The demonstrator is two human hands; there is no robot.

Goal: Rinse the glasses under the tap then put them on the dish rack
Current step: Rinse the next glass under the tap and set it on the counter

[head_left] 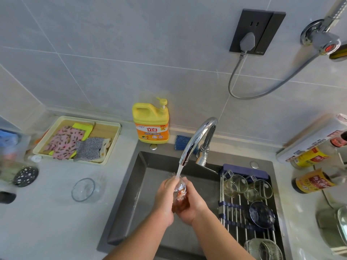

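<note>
— Two bare forearms stretch from the bottom edge over the near rim of the dark grey sink (131, 194). What do the hands have?
— Both wrap one clear drinking glass (180, 192). The left hand (164, 199) curls round its left side. The right hand (191, 203) cups it from the right and below, fingers bent against the wall.
— Where is it relative to the water?
— Right under the curved chrome tap (197, 136). The white stream of water (179, 170) strikes the glass's upper end.
— And the rack?
— The metal-rod dish rack (234, 216) spans the right part of the sink, just beside the right wrist. A clear glass mug (235, 184) and a second mug (260, 190) lie at its far end, a dark blue-tinted glass bowl (261, 214) nearer, a ribbed clear glass (262, 248) nearest.
— Anything on the left counter?
— One clear glass cup (84, 189), well apart from the sink. A yellow detergent bottle (151, 122) stands behind the sink against the tiles.
</note>
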